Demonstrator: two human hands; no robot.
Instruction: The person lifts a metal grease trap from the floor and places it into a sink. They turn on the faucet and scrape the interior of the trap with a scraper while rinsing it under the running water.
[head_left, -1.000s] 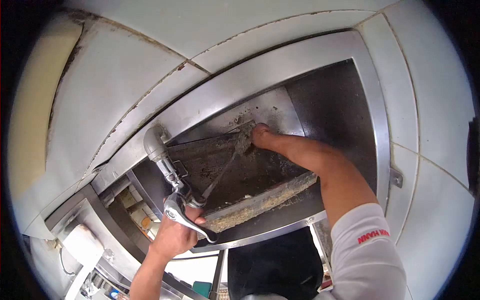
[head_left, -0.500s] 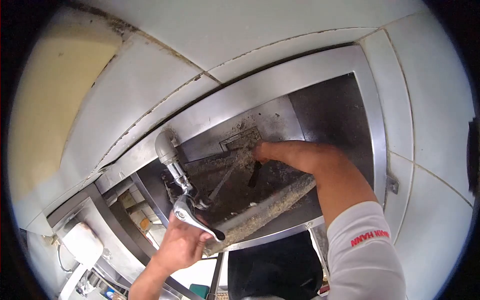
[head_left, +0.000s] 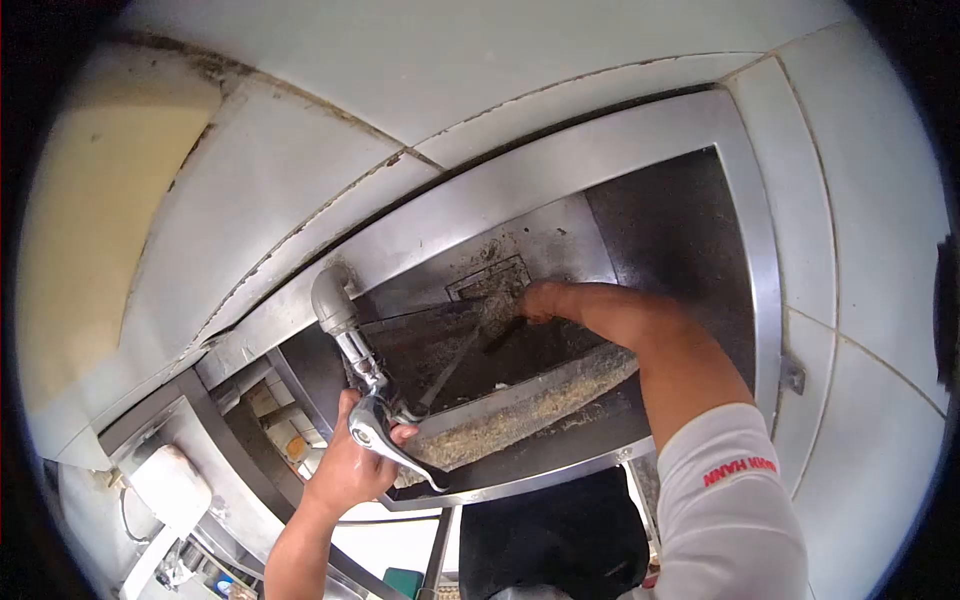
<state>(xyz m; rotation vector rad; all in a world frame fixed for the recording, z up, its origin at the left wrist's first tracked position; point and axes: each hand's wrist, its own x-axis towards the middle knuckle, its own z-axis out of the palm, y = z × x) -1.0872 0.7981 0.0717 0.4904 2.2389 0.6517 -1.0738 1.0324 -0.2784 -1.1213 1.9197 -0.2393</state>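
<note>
Wrapped around the chrome faucet [head_left: 369, 412], my left hand [head_left: 350, 465] sits at its body beside the lever. A stream of water runs from the spout towards the back of the dark, dirty metal basin [head_left: 665, 225]. Deep in the basin my right hand [head_left: 541, 301] is closed on a dark tool [head_left: 505, 335], whose far end is hard to make out. Wet debris lies near that hand, by a small rectangular outline in the back wall. A long ledge [head_left: 530, 408] crusted with yellowish residue runs along the basin's front.
Pale tiled wall [head_left: 520, 60] rises behind the steel rim [head_left: 440, 220]. At the lower left stand a steel counter [head_left: 205, 470] and a white object [head_left: 170, 490]. A dark cloth-like surface [head_left: 555, 535] hangs below the front rim.
My left hand has moved up and closer around the faucet body. The dark tool in my right hand has swung from nearly upright to a more slanted angle.
</note>
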